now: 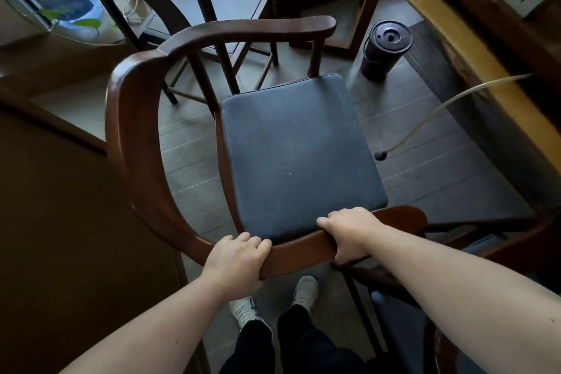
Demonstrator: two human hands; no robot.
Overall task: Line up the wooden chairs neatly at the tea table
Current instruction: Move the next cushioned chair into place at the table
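Both hands (pixel 236 258) (pixel 349 232) clasped on wooden chair (pixel 136 130) rail

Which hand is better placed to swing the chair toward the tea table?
Probably the right hand: it grips the chair's curved rail nearest the tea table; the left hand can steady.

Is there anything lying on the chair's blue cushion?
No, the blue cushion is bare; both the left hand and right hand grip the chair's curved rail.

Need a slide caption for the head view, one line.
Both hands, left hand and right hand, grip the curved rail of a wooden chair beside the tea table.
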